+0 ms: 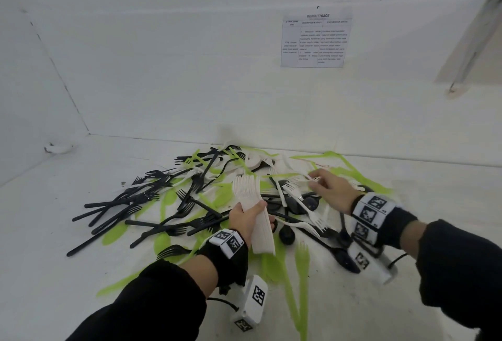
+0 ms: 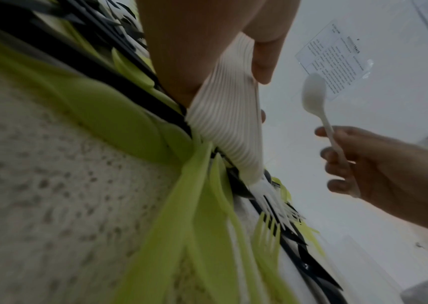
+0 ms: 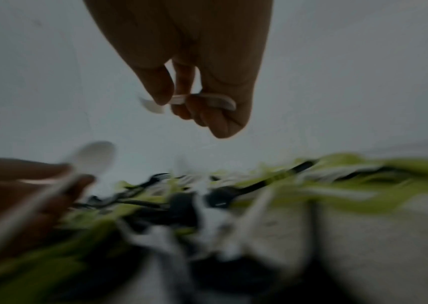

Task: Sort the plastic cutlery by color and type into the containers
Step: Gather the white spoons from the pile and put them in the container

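Head view: white cutlery is being gathered from a mixed pile.
A stack of white forks (image 1: 252,204) is being gripped by the left hand (image 1: 245,219), tines up, above the pile of black, green and white cutlery (image 1: 190,193) being spread across the white table (image 1: 54,232). Further right, 1 white spoon (image 2: 321,115) is being pinched by its handle in the right hand (image 1: 332,188), raised over the pile.

The pile (image 3: 233,201) is rendered as streaks in the right wrist view; single pieces cannot be told apart. The sheet (image 1: 316,38) text is too small to be read. The stack (image 1: 254,213) handles are partly covered by the left hand (image 1: 248,219).
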`<state>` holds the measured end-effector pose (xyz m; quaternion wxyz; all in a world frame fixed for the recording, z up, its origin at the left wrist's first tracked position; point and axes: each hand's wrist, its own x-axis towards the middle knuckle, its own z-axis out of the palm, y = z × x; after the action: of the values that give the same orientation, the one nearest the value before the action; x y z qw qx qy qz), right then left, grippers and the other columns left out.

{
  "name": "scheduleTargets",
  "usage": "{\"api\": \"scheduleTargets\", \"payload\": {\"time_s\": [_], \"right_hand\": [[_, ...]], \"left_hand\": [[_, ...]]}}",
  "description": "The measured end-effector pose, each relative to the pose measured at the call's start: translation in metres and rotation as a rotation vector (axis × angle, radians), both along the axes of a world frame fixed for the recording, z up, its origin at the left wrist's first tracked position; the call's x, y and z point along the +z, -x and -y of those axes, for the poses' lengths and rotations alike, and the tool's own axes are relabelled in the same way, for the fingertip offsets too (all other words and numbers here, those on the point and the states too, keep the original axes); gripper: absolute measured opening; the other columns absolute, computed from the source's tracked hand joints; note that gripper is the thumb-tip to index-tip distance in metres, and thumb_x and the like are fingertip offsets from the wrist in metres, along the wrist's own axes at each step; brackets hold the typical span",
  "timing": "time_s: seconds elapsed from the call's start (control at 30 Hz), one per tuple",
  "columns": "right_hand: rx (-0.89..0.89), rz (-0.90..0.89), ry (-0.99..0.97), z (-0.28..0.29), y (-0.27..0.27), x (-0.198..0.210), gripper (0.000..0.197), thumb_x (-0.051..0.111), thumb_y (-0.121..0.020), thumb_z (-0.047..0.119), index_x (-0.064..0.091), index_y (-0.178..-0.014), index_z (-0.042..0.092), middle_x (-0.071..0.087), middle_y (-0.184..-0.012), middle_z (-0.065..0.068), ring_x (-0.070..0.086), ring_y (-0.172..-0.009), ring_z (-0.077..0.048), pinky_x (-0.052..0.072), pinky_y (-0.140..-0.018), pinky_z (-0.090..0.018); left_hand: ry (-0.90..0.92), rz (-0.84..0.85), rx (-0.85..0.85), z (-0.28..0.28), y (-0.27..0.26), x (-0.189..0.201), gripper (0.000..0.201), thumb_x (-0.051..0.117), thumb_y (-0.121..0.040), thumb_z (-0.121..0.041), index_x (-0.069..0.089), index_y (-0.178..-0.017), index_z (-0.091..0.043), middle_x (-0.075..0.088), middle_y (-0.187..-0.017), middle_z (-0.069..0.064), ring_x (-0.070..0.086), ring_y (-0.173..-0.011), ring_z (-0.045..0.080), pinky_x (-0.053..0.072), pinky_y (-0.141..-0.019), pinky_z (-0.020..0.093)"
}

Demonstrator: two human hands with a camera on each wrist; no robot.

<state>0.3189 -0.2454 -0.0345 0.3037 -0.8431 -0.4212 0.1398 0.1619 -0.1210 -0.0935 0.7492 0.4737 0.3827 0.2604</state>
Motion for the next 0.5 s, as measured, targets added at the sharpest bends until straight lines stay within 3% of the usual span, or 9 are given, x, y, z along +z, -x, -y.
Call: {"api": "scheduleTargets", "payload": {"time_s": [0.07, 0.13, 0.17, 0.23, 0.27, 0.33, 0.43, 0.5], "right_hand": [[-0.011, -0.130, -0.022, -0.026, 0.025, -0.009, 0.010, 0.045, -0.097, 0.024, 0.048, -0.106, 0.023, 0.053, -0.082, -0.003, 0.051, -0.056, -0.006, 0.039, -0.054, -0.021], [-0.081, -0.305, -0.058, -0.051, 0.047, -0.020, 0.016, 0.046, -0.095, 0.024, 0.051, -0.109, 0.019, 0.053, -0.080, 0.000, 0.053, -0.057, -0.012, 0.047, -0.052, -0.027], [-0.106, -0.388, -0.078, -0.061, 0.058, -0.023, 0.018, 0.049, -0.093, 0.024, 0.052, -0.109, 0.017, 0.056, -0.082, -0.001, 0.058, -0.065, -0.017, 0.053, -0.058, -0.033], [-0.112, -0.411, -0.094, -0.079, 0.073, -0.028, 0.027, 0.054, -0.090, 0.026, 0.055, -0.113, 0.013, 0.063, -0.094, -0.005, 0.064, -0.086, -0.023, 0.056, -0.079, -0.038], [-0.111, -0.377, -0.104, -0.086, 0.078, -0.028, 0.029, 0.056, -0.090, 0.027, 0.055, -0.115, 0.012, 0.063, -0.094, -0.004, 0.062, -0.092, -0.022, 0.054, -0.084, -0.037], [-0.119, -0.354, -0.166, -0.097, 0.086, -0.026, 0.029, 0.059, -0.089, 0.025, 0.055, -0.115, 0.014, 0.057, -0.082, 0.003, 0.059, -0.090, -0.020, 0.052, -0.086, -0.037], [-0.085, -0.401, -0.196, -0.112, 0.098, -0.027, 0.011, 0.064, -0.086, 0.023, 0.056, -0.092, 0.021, 0.055, -0.074, 0.005, 0.062, -0.085, -0.023, 0.055, -0.082, -0.042], [-0.045, -0.439, -0.187, -0.123, 0.105, -0.029, 0.016, 0.066, -0.084, 0.020, 0.052, -0.078, 0.026, 0.057, -0.074, 0.003, 0.063, -0.080, -0.025, 0.056, -0.075, -0.043]], "left_hand": [[0.024, 0.022, -0.005, -0.004, -0.001, 0.003, 0.019, 0.062, -0.088, -0.007, 0.055, -0.101, 0.004, 0.060, -0.075, 0.019, 0.059, -0.055, 0.028, 0.053, -0.048, 0.033], [0.026, 0.013, 0.003, -0.010, -0.002, 0.007, 0.012, 0.061, -0.089, -0.007, 0.056, -0.097, 0.000, 0.061, -0.077, 0.016, 0.059, -0.060, 0.028, 0.054, -0.047, 0.032], [0.024, 0.001, 0.009, -0.014, -0.003, 0.008, 0.012, 0.061, -0.089, -0.008, 0.056, -0.098, -0.003, 0.063, -0.082, 0.017, 0.061, -0.065, 0.030, 0.055, -0.050, 0.033], [0.017, -0.018, 0.027, -0.023, 0.000, 0.012, 0.017, 0.063, -0.088, -0.012, 0.059, -0.104, -0.007, 0.066, -0.097, 0.019, 0.065, -0.082, 0.035, 0.057, -0.069, 0.042], [0.010, -0.031, 0.042, -0.028, 0.002, 0.013, 0.020, 0.064, -0.087, -0.014, 0.060, -0.106, -0.008, 0.066, -0.103, 0.019, 0.065, -0.091, 0.036, 0.055, -0.079, 0.046], [0.006, -0.035, 0.074, -0.038, 0.010, 0.017, 0.027, 0.064, -0.087, -0.014, 0.059, -0.112, -0.003, 0.066, -0.106, 0.020, 0.064, -0.097, 0.038, 0.052, -0.088, 0.052], [0.037, 0.027, 0.069, -0.053, 0.024, 0.021, 0.026, 0.060, -0.089, -0.007, 0.057, -0.114, -0.002, 0.065, -0.099, 0.019, 0.063, -0.087, 0.035, 0.052, -0.083, 0.050], [0.042, 0.034, 0.064, -0.064, 0.034, 0.021, 0.026, 0.062, -0.088, -0.005, 0.057, -0.113, -0.003, 0.065, -0.099, 0.019, 0.063, -0.082, 0.033, 0.052, -0.079, 0.048]]}}
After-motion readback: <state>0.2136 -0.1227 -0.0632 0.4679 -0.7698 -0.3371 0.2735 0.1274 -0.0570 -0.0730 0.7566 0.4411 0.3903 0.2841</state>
